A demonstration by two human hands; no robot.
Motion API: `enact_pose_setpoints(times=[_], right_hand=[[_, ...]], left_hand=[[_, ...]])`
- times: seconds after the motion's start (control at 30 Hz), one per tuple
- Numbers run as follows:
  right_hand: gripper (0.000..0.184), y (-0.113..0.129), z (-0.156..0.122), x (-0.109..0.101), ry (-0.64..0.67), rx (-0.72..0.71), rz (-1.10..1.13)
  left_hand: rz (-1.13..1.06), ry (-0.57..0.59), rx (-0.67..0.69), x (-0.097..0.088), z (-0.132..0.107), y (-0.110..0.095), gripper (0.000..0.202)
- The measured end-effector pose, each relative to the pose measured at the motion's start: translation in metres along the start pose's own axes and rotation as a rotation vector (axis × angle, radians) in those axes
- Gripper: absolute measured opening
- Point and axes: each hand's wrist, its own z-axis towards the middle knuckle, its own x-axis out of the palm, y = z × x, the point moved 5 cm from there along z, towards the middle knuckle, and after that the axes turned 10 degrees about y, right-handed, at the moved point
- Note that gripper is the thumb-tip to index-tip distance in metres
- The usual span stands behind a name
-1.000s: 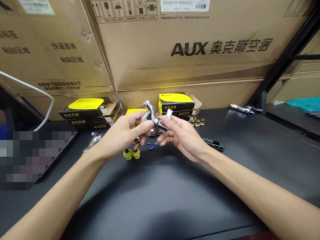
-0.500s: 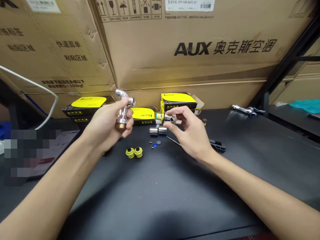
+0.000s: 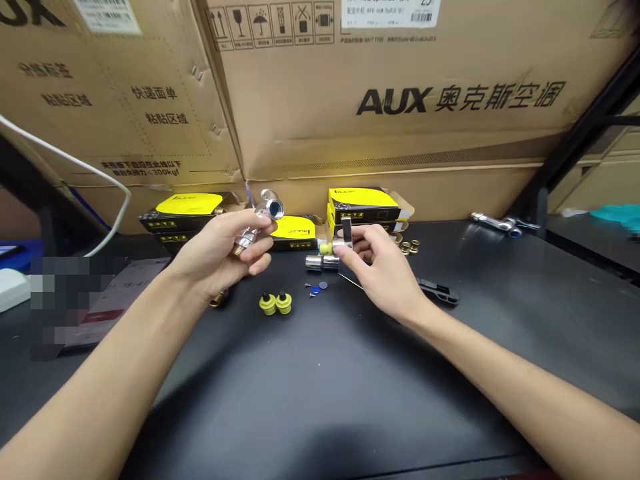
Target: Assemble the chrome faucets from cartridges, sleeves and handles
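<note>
In my left hand [image 3: 225, 248] is a chrome faucet body [image 3: 273, 211], its round open port facing towards me and to the right. A brass thread shows at its lower end. My right hand [image 3: 384, 270] pinches a chrome faucet handle [image 3: 347, 232], its flat lever standing up. A yellow valve cartridge [image 3: 326, 249] sticks out of the handle's left end, pointing at the faucet body; the two parts are apart. Below, two yellow cartridges with black stems [image 3: 276, 304] stand on the black table. Two chrome sleeves [image 3: 323, 263] lie just under the handle.
Small screws and a blue disc [image 3: 315, 290] lie mid-table. Right of them are a thin rod [image 3: 351, 281] and a black utility knife [image 3: 439, 291]. Yellow-black faucet boxes [image 3: 186, 204] line the back before large cartons [image 3: 310, 120]. Another chrome faucet [image 3: 497, 225] lies back right.
My left hand has turned the faucet body so its open port faces me more. The right hand has rotated the handle, bringing its lever upright and its yellow cartridge leftward. The view has shifted slightly.
</note>
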Motion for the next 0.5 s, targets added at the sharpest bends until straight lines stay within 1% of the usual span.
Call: enact_pose_setpoints(times=[0.1, 0.13, 0.23, 0.3, 0.33, 0.5], right_hand=[[0.023, 0.005, -0.001, -0.001, -0.014, -0.052, -0.080], [0.021, 0.006, -0.001, -0.002, -0.020, -0.077, -0.103], [0.016, 0.010, -0.003, -0.001, -0.019, -0.133, -0.155], [0.015, 0.011, -0.004, 0.000, -0.011, -0.150, -0.173], [0.014, 0.011, -0.004, 0.000, -0.006, -0.158, -0.180], [0.012, 0.013, -0.005, 0.003, 0.026, -0.212, -0.205]], left_hand=[[0.294, -0.076, 0.019, -0.008, 0.004, 0.000, 0.015], [0.453, -0.119, 0.013, -0.011, 0.005, -0.001, 0.018], [1.022, -0.270, -0.049, -0.023, 0.005, -0.006, 0.029], [1.319, -0.327, -0.086, -0.028, 0.005, -0.008, 0.029], [1.407, -0.329, -0.108, -0.030, 0.005, -0.008, 0.028], [1.587, -0.255, -0.214, -0.041, 0.009, 0.005, 0.033]])
